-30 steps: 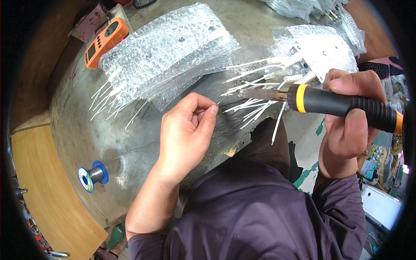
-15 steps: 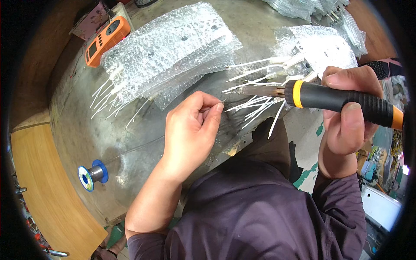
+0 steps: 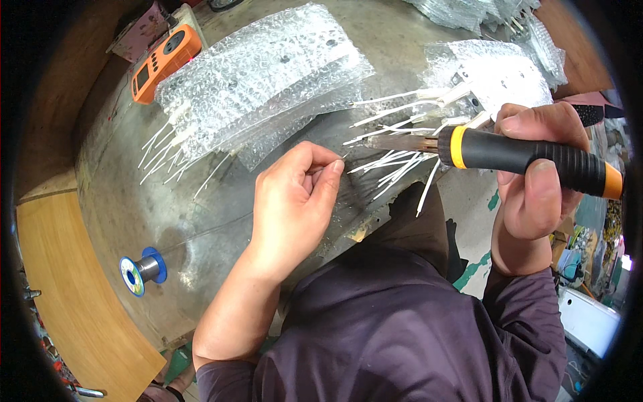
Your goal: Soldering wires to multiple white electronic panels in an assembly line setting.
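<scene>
My right hand (image 3: 544, 177) is wrapped round the thick black, yellow-ringed handle of a soldering iron (image 3: 529, 153). Its metal tip points left, over the ends of several white wires (image 3: 395, 164). Those wires stick out from a bubble-wrapped bundle (image 3: 512, 70) at the right. Thumb and forefinger of my left hand (image 3: 298, 194) pinch a thin solder wire, whose short end (image 3: 346, 155) shows just left of the iron's tip. A fine line trails behind that hand toward a blue-flanged solder spool (image 3: 152, 266) on the metal table.
Bubble-wrapped parts (image 3: 261, 74) with white leads lie at the back left, beside an orange meter-like device (image 3: 166, 63). More bubble wrap (image 3: 469, 13) sits at the far right. A wooden board (image 3: 80, 288) edges the table's left side. My lap is against the near edge.
The soldering iron has shifted very slightly left. A little more of the solder end shows at my left fingertips. Everything else looks unmoved.
</scene>
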### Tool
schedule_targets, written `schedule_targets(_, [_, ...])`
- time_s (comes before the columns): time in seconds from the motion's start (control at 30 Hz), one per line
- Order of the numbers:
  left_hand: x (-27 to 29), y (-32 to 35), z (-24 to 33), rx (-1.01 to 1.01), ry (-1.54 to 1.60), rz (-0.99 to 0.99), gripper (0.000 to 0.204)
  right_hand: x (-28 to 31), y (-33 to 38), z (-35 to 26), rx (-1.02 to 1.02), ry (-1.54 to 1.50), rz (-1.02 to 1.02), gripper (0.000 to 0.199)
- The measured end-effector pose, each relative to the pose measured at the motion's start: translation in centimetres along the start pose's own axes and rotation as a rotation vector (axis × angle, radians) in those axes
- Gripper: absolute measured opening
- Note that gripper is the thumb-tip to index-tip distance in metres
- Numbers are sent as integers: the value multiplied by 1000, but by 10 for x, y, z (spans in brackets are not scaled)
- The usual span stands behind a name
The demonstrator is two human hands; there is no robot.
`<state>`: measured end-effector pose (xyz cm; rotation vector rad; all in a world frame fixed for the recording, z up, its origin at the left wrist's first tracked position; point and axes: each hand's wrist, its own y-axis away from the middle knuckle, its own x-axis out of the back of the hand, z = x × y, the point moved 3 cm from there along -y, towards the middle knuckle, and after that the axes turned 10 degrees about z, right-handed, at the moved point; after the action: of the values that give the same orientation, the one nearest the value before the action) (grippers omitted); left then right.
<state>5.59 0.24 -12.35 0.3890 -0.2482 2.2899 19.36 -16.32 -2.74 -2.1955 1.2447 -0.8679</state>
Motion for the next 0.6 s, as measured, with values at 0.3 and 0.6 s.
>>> schedule_targets(0.3, [-2, 0, 1, 22, 11, -19, 6, 0, -1, 2, 11, -13, -3, 36])
schedule_targets(0.6, [-3, 0, -2, -39, -4, -26, 6, 1, 0, 1, -2, -10, 6, 37])
